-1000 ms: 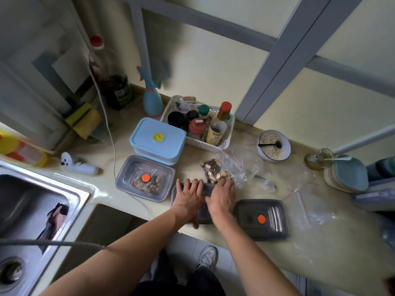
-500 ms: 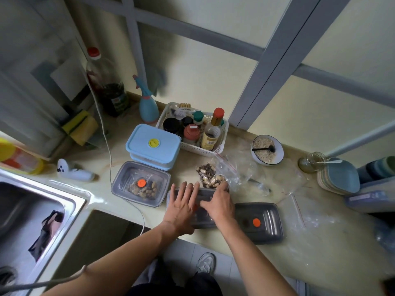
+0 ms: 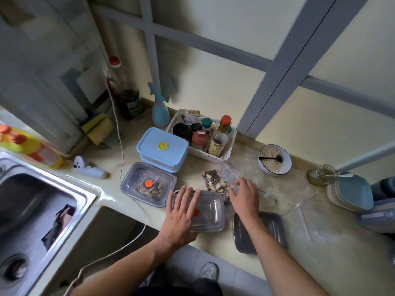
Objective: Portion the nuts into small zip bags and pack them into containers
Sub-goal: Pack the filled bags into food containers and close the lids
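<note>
My left hand (image 3: 181,212) lies flat, fingers straight, on the lid of a grey container (image 3: 211,212) with an orange valve at the counter's front edge. My right hand (image 3: 243,195) is off that lid and reaches to the clear zip bag of mixed nuts (image 3: 215,180) just behind it; its fingertips touch the bag, blurred by motion. To the left stands a closed grey container (image 3: 132,184) with a bag of nuts inside. Another grey container (image 3: 275,227) sits at the right, partly under my right forearm.
Blue lidded boxes (image 3: 162,148) are stacked behind, beside a white basket of bottles (image 3: 228,150). A bowl of oats with a black spoon (image 3: 274,159) and loose plastic bags (image 3: 299,189) lie right. A steel sink (image 3: 32,201) and white cable (image 3: 121,159) are left.
My right hand lifted off the container lid and moved back and right to the nut bag. My left hand stayed flat on the lid. The camera view shifted.
</note>
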`<state>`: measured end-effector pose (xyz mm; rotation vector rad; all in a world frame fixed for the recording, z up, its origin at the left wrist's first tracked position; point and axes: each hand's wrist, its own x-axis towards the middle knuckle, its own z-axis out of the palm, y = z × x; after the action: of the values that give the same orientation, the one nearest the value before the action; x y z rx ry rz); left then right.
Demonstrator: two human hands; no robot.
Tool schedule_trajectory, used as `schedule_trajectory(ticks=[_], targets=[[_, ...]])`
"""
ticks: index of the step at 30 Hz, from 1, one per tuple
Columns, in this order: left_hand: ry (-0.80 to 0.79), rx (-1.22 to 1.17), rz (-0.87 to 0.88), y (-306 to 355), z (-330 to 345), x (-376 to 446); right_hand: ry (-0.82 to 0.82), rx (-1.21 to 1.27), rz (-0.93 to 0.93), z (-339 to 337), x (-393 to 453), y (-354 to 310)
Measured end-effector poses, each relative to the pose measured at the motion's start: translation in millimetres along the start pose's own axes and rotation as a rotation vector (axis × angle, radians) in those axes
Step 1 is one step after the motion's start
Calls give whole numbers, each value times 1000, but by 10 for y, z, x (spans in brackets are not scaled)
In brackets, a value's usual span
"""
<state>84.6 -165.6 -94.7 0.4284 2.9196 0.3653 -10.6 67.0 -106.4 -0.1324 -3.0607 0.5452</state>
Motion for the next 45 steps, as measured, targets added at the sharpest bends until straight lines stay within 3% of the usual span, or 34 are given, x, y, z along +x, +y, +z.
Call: schedule_trajectory(ticks=[3,6,10,14,19,24,28,30,36,40,45], targets=[[23,-29,-83,17,-62,-16,-64,-60,-12,64,44,19],[65,-91,-215,-20,-114,-52,2,-50,-78,81,33,-9],[113,-186,-392,-148,-184,-80,15,198,-148,-17,-17,-128],[147,-275,-462,-243,-242,-94,-203,404,-197,-53,-100,-242],[172,-306,-525,-243,-253,-114,-644,456,-42,166,-196,-368],[163,-280,-541,-257,-224,-121,-723,550,0,396,-269,-485],[144,-260,-552,-294,-191,-107,-601,359,-283,424,-211,-528],[119,-245,-528,-323,-167,-87,-578,344,-327,425,-212,-503],[-82,-70,-282,-313,-171,59,-186,570,58,270,-183,-352],[-262,107,-96,-172,-89,260,-129,517,87,180,-209,-277],[-353,135,-44,-34,-38,470,-165,364,78,196,-341,-287]])
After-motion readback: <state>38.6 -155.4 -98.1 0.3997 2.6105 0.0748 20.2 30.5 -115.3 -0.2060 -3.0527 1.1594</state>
